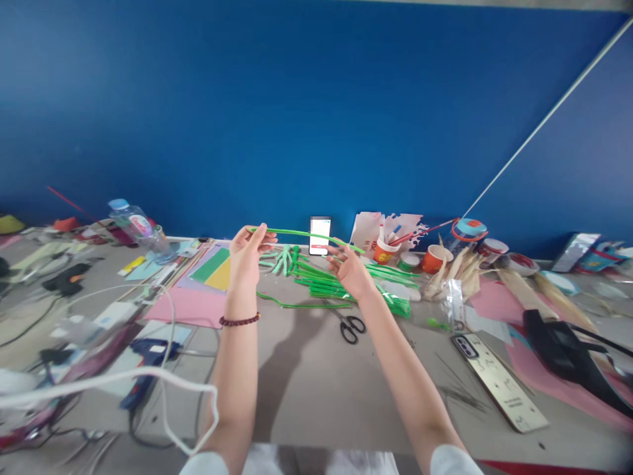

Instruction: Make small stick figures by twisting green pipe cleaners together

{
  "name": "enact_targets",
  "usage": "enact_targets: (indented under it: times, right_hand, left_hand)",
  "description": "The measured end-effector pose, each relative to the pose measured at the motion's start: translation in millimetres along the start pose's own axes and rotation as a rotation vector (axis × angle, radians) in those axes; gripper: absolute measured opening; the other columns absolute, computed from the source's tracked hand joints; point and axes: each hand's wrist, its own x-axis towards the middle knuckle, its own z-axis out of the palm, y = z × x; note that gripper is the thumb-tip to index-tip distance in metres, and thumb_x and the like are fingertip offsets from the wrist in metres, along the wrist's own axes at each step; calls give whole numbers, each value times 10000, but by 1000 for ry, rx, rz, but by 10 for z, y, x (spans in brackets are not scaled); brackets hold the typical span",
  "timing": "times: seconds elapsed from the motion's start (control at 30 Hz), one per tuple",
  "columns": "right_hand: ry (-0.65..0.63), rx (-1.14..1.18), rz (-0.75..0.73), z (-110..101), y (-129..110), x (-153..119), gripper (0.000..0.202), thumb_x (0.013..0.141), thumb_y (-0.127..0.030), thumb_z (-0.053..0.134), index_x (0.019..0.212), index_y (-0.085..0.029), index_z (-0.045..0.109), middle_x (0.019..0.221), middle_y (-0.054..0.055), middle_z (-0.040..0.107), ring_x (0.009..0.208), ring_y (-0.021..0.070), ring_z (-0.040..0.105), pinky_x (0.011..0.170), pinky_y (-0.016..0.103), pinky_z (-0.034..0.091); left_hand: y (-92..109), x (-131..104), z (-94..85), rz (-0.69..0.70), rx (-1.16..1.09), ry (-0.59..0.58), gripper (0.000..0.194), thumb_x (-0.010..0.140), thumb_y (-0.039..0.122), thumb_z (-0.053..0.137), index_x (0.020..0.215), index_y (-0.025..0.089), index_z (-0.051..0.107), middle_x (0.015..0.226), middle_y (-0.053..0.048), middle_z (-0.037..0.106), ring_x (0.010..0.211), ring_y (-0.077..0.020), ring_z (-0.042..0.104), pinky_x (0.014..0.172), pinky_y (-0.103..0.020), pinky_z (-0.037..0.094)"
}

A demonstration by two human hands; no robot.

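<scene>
A long green stem [301, 233] runs level between my two hands, above the table. My left hand [248, 247] pinches its left end between thumb and fingers. Near its other end, my right hand [349, 267] has its thumb against the stem and its other fingers partly spread. Under and beside my right hand lies a bundle of green stems [326, 288], partly in clear wrapping. A single green stem [301, 305] lies on the table in front of it. Black-handled scissors [352, 328] rest just below my right hand. A lit phone [320, 235] stands upright behind the held stem.
On the left are a plastic bottle [141, 227], a blue glue gun [148, 363], pink paper [185, 307] and white cables. To the right stand an orange cup [435, 258] and a cup of pens [384, 251]; a patterned phone [499, 382] lies nearer.
</scene>
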Motion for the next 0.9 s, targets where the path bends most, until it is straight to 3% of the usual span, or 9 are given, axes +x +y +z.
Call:
enact_targets:
  times: [0.13,0.27,0.43,0.6,0.73,0.9]
  right_hand:
    - [242,170,-14,-93,-115,53,143,879,-308,518,898,-212,622,819,7,687,642,89,629,562,169,551]
    - [331,240,-67,-193,-167,93,140,888,-210,498,826,-201,622,851,9,686,627,65,614,551,143,551]
    - [277,227,-143,-270,-133,121,78,840,-192,573,869,-194,646,685,-33,615,559,43,566,554,125,543]
    - [194,87,-242,-211,-121,93,148,787,-279,639,914,-205,659,745,-23,632,646,72,599,689,202,563]
    - [98,-23,-257,-113,-152,30,265,724,-296,697,973,-219,646,888,0,677,763,102,626,798,257,543]
    - [17,-155,-226,27,-157,-58,327,695,-316,732,987,-237,609,881,0,696,721,109,632,774,285,543]
  left_hand:
    - [26,10,-57,-16,15,5,295,597,353,769,649,164,549,574,32,612,487,-63,574,488,-161,451]
    - [31,15,-79,-22,22,34,301,580,353,783,661,163,565,621,18,636,518,-67,584,481,-156,444]
    - [0,23,-42,-11,-108,24,306,623,399,756,709,171,570,856,-23,703,617,-65,620,502,-145,438]
    - [-41,41,-19,32,-150,-18,290,615,420,756,727,184,630,677,11,663,496,-49,546,476,-163,425]
    - [-42,-14,23,99,52,-64,251,633,388,747,740,171,682,624,4,635,446,-51,483,432,-183,385]
    - [-51,-169,174,166,439,-229,261,707,399,684,823,168,719,787,-59,696,620,-114,577,500,-210,402]
